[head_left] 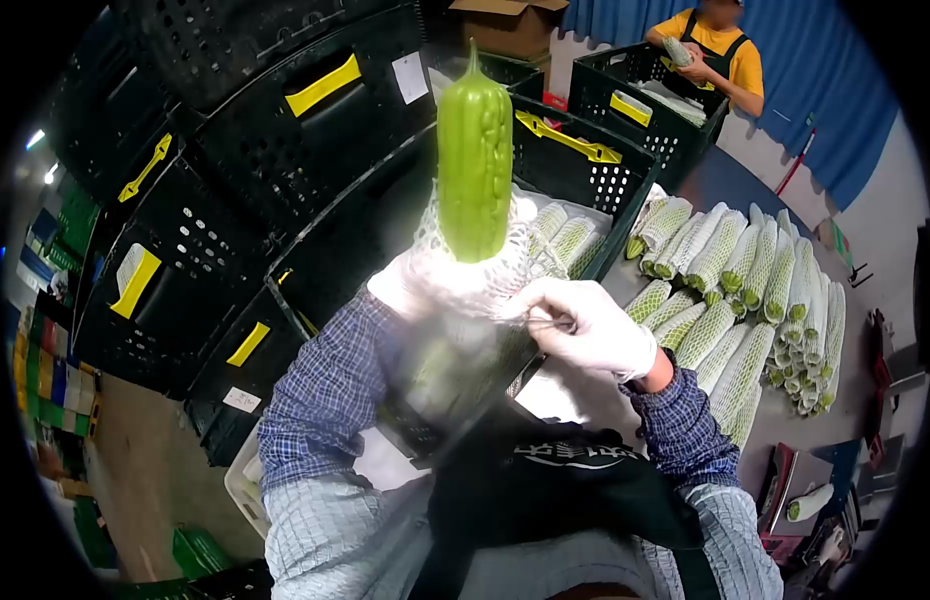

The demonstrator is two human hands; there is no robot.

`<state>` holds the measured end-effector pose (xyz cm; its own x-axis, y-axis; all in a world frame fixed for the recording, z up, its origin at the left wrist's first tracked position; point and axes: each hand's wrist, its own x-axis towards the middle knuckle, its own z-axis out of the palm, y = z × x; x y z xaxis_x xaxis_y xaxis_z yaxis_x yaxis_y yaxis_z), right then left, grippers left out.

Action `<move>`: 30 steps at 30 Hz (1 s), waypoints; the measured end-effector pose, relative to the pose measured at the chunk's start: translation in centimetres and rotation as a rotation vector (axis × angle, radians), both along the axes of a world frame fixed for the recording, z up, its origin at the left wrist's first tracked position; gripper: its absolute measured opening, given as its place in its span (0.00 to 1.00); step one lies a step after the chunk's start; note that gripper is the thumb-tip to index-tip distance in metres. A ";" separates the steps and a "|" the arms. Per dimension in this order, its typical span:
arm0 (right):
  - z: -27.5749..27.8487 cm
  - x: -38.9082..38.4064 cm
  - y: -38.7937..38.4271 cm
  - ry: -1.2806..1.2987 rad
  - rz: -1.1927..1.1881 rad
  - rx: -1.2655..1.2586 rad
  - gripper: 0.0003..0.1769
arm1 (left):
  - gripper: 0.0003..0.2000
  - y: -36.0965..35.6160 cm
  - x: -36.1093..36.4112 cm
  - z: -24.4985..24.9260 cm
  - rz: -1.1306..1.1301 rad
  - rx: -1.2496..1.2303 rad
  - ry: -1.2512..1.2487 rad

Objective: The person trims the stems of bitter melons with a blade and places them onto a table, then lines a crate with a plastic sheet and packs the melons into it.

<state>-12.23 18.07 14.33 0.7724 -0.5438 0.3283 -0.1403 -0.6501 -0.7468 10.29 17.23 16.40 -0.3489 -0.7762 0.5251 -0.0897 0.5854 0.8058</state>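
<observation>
A bright green bitter melon (pixel 474 170) stands upright before me, stem end up. White foam net (pixel 455 250) is bunched around its lower part. My gloved left hand (pixel 400 287) is at the base of the melon, closed around it; the net and blur hide most of its fingers. On the net's right side, my gloved right hand (pixel 593 330) pinches the mesh between thumb and fingers. Behind the melon, a dark crate (pixel 635 180) contains several netted bitter melons (pixel 570 238). A blurred patch lies below my hands.
Rows of netted bitter melons (pixel 730 250) lie on the table at right. Stacked dark crates (pixel 255 130) with yellow handles rise at left. At the back, a person in a yellow shirt (pixel 750 65) holds a netted item over another crate (pixel 595 85).
</observation>
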 end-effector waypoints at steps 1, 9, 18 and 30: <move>-0.3 -0.2 -0.2 0.000 -0.019 0.056 0.14 | 0.18 -0.2 0.0 -0.2 0.041 -0.124 -0.082; 0.5 -0.5 0.1 -0.056 -0.123 -0.177 0.13 | 0.11 0.4 0.5 -0.8 0.057 -0.045 -0.140; 2.5 -3.7 -3.0 -0.258 -0.808 -0.524 0.16 | 0.35 0.2 0.3 -0.8 -0.055 0.323 -0.125; 2.4 -4.6 -5.8 -0.030 -1.016 -1.052 0.24 | 0.45 1.5 -1.3 -0.3 -0.052 0.376 -0.379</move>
<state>-16.83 12.26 16.78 0.1966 -0.3425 0.9187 -0.8548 -0.5189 -0.0105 8.99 18.70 16.09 -0.5028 -0.8633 0.0437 -0.3941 0.2739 0.8773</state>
